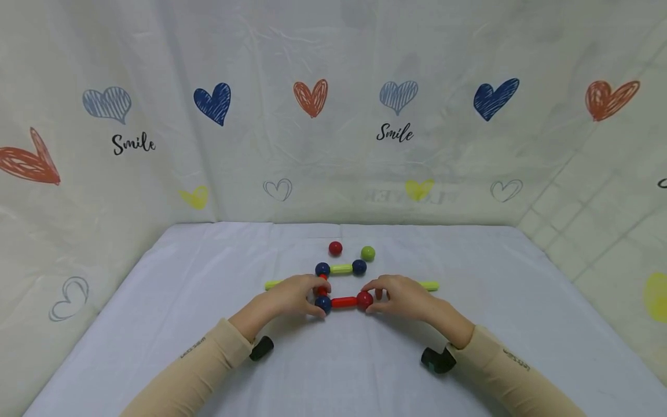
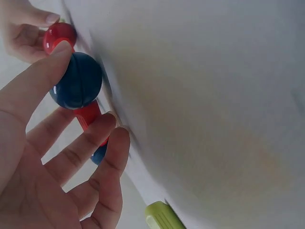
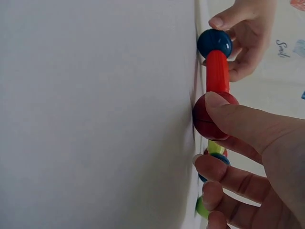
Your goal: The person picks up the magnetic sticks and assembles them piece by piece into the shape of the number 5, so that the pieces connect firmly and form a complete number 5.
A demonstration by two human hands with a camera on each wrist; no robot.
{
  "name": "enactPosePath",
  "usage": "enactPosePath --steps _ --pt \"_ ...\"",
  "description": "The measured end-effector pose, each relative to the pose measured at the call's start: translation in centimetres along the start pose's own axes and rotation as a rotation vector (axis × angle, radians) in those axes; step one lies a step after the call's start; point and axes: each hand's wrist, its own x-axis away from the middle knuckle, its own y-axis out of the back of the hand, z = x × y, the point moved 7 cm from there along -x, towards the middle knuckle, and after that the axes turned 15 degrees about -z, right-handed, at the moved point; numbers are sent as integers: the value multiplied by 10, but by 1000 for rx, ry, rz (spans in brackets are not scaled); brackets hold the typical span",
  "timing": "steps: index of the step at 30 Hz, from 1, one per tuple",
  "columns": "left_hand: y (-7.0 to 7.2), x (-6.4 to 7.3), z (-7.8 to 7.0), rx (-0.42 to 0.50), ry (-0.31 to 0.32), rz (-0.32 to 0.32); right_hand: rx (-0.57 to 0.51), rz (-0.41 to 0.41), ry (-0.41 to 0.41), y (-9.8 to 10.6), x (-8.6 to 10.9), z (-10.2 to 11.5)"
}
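Observation:
A U-shaped chain of balls and rods lies on the table. My left hand (image 1: 296, 294) holds its near left corner, with the thumb on a dark blue ball (image 2: 78, 81) and the fingers around the red rod (image 2: 87, 114) behind it. From this ball another red rod (image 1: 344, 302) runs to a red ball (image 3: 209, 117). My right hand (image 1: 400, 297) pinches that red ball between thumb and index finger, the other fingers loosely bent. At the chain's far side, a yellow-green rod (image 1: 341, 269) joins two dark blue balls, one of them at the right end (image 1: 359, 267).
Behind the chain lie a loose red ball (image 1: 336, 248) and a green ball (image 1: 367, 253). Yellow-green rods show partly beyond the hands, one at left (image 1: 272, 285) and one at right (image 1: 429, 286). A white cloth (image 1: 344, 370) covers the table; a printed curtain (image 1: 344, 156) hangs behind.

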Motion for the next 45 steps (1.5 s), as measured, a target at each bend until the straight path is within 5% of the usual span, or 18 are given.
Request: enactPosePath --steps 23,34,45 --pt "1 -1 2 13 -21 -6 -4 -17 1 10 5 -2" --pt "1 3 6 76 34 -4 31 -114 -61 56 19 -58" --pt "2 6 12 117 40 -5 38 -126 -60 67 32 -83"
